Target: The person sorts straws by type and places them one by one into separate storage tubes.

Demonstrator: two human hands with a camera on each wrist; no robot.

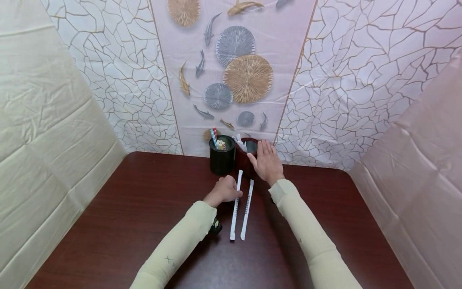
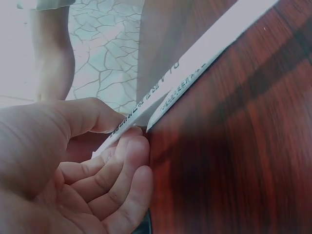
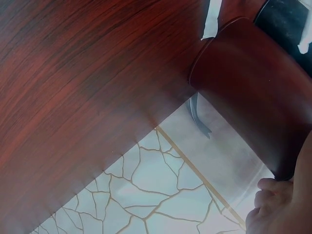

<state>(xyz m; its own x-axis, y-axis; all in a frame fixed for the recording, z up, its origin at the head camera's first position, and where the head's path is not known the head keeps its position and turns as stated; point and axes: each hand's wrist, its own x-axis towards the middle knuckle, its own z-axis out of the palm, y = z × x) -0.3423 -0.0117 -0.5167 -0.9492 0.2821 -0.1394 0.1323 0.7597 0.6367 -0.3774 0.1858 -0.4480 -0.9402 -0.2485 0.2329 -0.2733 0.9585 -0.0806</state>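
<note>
My left hand [image 1: 224,189] pinches a long white paper-wrapped straw [image 1: 234,218] between thumb and fingers; printed letters run along it in the left wrist view. Beside it on the right, a second paper-wrapped straw [image 1: 246,212] lies on the table, roughly parallel. At the back, my right hand [image 1: 268,161] rests against the right side of a dark red-brown cup [image 3: 253,83], its fingers straight at the rim and the thumb apart. White paper pieces [image 1: 240,142] stick up from that cup.
A black cup [image 1: 221,161] holding several patterned straws [image 1: 221,144] stands left of the brown cup. Both are near the back edge of the dark wooden table [image 1: 151,200]. A patterned backdrop [image 1: 231,112] rises behind, with pale cloth walls at the sides.
</note>
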